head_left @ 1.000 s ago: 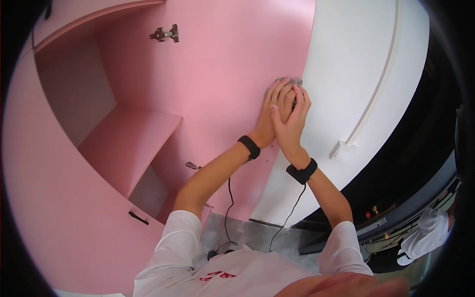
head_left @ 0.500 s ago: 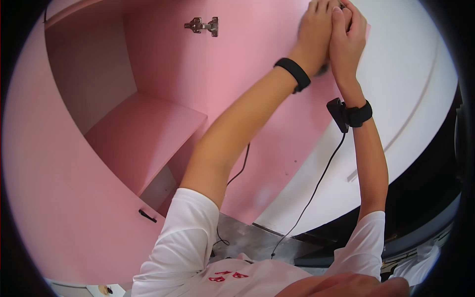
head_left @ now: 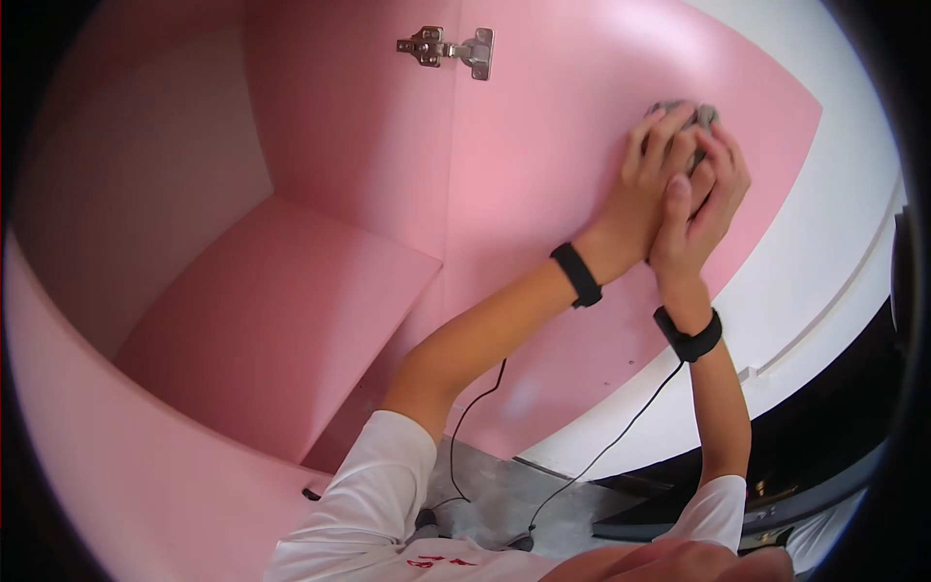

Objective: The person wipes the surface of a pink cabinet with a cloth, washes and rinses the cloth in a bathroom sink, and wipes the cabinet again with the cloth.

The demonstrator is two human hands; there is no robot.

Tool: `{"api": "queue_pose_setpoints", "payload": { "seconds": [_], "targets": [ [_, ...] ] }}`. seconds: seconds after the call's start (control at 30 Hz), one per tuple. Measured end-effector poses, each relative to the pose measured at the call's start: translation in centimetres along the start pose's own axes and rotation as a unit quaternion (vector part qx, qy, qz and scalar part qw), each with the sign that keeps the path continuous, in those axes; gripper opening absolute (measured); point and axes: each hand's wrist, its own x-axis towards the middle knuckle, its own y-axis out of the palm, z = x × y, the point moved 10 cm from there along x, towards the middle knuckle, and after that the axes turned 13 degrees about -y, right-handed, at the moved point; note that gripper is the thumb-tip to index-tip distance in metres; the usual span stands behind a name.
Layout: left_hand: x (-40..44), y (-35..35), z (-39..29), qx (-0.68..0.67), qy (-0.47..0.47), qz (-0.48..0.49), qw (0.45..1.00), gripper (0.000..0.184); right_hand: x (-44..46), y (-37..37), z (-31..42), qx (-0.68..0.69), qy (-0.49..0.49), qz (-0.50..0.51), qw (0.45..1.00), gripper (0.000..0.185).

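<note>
My left hand (head_left: 640,199) and my right hand (head_left: 705,209) are together against the inner face of the pink cabinet door (head_left: 543,145). Between the fingers and the door a bunched grey cloth (head_left: 707,114) shows at the fingertips; most of it is covered. The left fingers curl over the cloth. My right hand overlaps the left from the right side, its thumb lying across it and its fingers bent onto the cloth. A black band circles each wrist, with thin cables hanging down.
A metal hinge (head_left: 446,48) joins door and cabinet at upper left. Inside is a pink shelf (head_left: 281,301) with a projecting front corner. White panels (head_left: 815,262) stand behind the door on the right. Below lies a grey floor (head_left: 485,485).
Both hands have moved down the door together with the cloth, from the top of the view. My view has tilted up, showing more of the door's upper part.
</note>
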Motion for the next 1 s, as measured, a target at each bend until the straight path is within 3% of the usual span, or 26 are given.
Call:
{"api": "queue_pose_setpoints", "payload": {
  "seconds": [0.13, 0.47, 0.53, 0.6, 0.63, 0.7, 0.73, 0.8, 0.83, 0.87, 0.9, 0.93, 1.0],
  "targets": [
    [-5.2, -1.4, 1.1, -0.022, 0.013, 0.041, 0.999, 0.016, -5.1, 0.4, 2.3, 0.001, 0.021, 0.040, 0.999, 0.050],
    [-11.4, -3.0, 3.4, -0.042, -0.014, 0.013, 0.999, 0.013, -11.5, 2.0, 4.1, 0.009, -0.001, 0.103, 0.995, 0.051],
    [-13.0, -2.4, 4.3, -0.044, -0.031, 0.025, 0.998, 0.013, -13.0, 2.4, 3.4, 0.009, 0.078, 0.155, 0.985, 0.049],
    [-15.5, -0.5, 4.9, -0.026, -0.025, 0.097, 0.995, 0.015, -13.9, 1.0, 3.4, 0.010, 0.134, 0.173, 0.976, 0.045],
    [-16.0, -0.4, 5.0, -0.031, -0.024, 0.110, 0.993, 0.015, -15.6, -0.4, 1.9, 0.072, 0.228, 0.173, 0.956, 0.045],
    [-18.7, 1.5, 4.9, -0.057, -0.013, 0.277, 0.959, 0.020, -21.6, -4.8, -0.1, 0.135, 0.421, 0.125, 0.889, 0.047],
    [-20.4, 0.8, 4.3, -0.056, -0.014, 0.281, 0.958, 0.020, -26.1, -7.8, 0.1, 0.141, 0.511, 0.079, 0.844, 0.049],
    [-24.6, 0.9, 3.1, -0.101, -0.140, 0.360, 0.917, 0.031, -33.5, -11.0, 1.9, 0.197, 0.672, -0.015, 0.713, 0.061],
    [-25.8, 0.6, 0.8, -0.090, -0.143, 0.361, 0.917, 0.031, -37.8, -9.6, 4.3, 0.433, 0.727, -0.100, 0.524, 0.062],
    [-27.8, 1.0, -1.8, -0.143, -0.200, 0.416, 0.875, 0.035, -37.2, -8.4, 7.5, 0.621, 0.713, -0.177, 0.274, 0.063],
    [-29.1, -0.3, -4.2, -0.183, -0.264, 0.457, 0.829, 0.039, -40.6, -9.6, 10.0, 0.480, 0.830, -0.197, 0.207, 0.062],
    [-29.3, -2.1, -6.1, -0.155, -0.281, 0.456, 0.830, 0.039, -40.9, -11.1, 12.2, 0.487, 0.835, -0.179, 0.181, 0.062],
    [-31.3, -2.4, -13.6, -0.195, -0.106, 0.577, 0.786, 0.048, -45.1, -15.4, 11.3, 0.405, 0.843, -0.120, 0.332, 0.067]
  ]
}}
